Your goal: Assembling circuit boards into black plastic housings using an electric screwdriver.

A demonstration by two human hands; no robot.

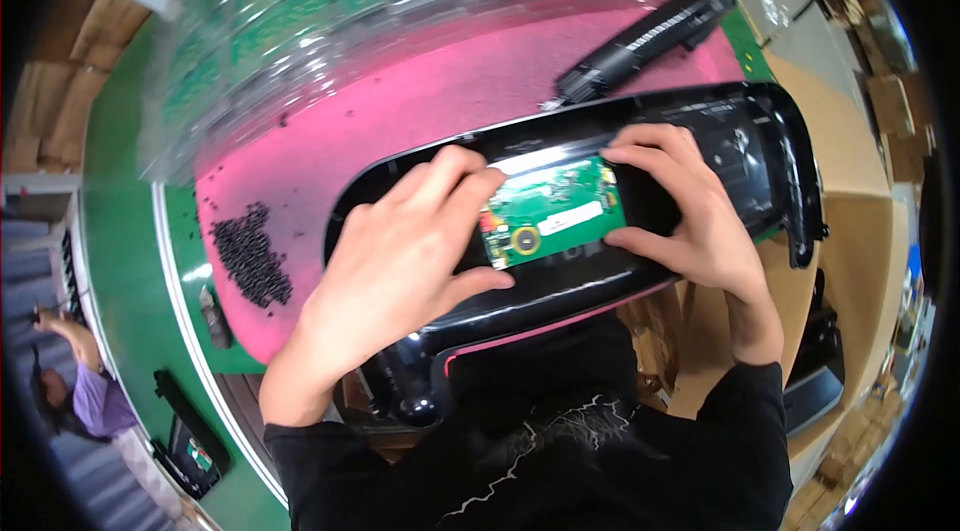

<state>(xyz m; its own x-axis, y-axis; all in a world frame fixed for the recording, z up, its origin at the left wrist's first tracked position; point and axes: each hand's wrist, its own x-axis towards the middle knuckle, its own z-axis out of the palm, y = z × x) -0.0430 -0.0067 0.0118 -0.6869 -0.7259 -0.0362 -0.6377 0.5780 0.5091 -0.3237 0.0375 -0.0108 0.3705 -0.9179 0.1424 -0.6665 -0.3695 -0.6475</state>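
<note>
A green circuit board (565,199) with a white label strip and a round black part lies over the middle of a glossy black plastic housing (540,301). My left hand (410,241) grips the board's left edge, thumb at the lower corner and fingers at the upper one. On the other side my right hand (685,206) has its thumb and fingers on the right corners. Whether the board rests fully on the housing cannot be told. Beyond the housing lies a black electric screwdriver (645,41), its tip toward the housing's far edge.
A pile of small black screws (250,256) lies left on the pink mat (400,111). Clear plastic trays (330,21) of green boards stand at the back. An open cardboard box (850,281) is at right. Far left are another person (90,396) and a black housing (190,446).
</note>
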